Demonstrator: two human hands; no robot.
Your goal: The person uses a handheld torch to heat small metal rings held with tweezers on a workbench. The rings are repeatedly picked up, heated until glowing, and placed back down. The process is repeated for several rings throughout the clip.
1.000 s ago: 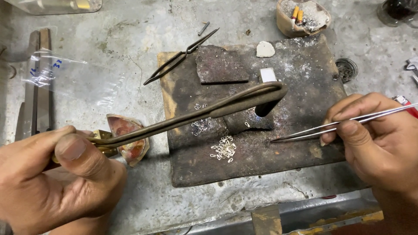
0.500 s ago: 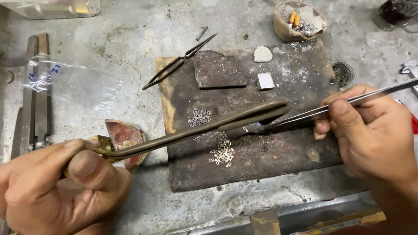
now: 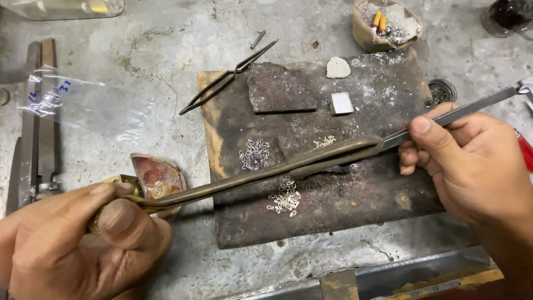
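My left hand (image 3: 78, 244) grips the brass end of a long curved torch pipe (image 3: 266, 172) that reaches right over a dark scorched soldering board (image 3: 344, 211). In my right hand (image 3: 472, 166) is a pair of steel tweezers (image 3: 461, 114); their tips are hidden behind the pipe's far end. Two small heaps of silver links lie on the board: one (image 3: 254, 154) just above the pipe, one (image 3: 284, 198) just below it. A third, paler scatter (image 3: 325, 141) sits near the pipe's tip.
Black tweezers (image 3: 227, 78) lie at the board's upper left by a dark slab (image 3: 280, 88). A white lump (image 3: 337, 68) and small silver square (image 3: 341, 103) rest on the board. A clay dish (image 3: 387, 22), clear plastic bag (image 3: 78, 105), reddish shell dish (image 3: 158, 176) and metal tool (image 3: 36, 128) surround it.
My right hand has moved left and up, bringing the tweezers' tips in behind the pipe's end. The pipe's tip has swung slightly down and right over the board.
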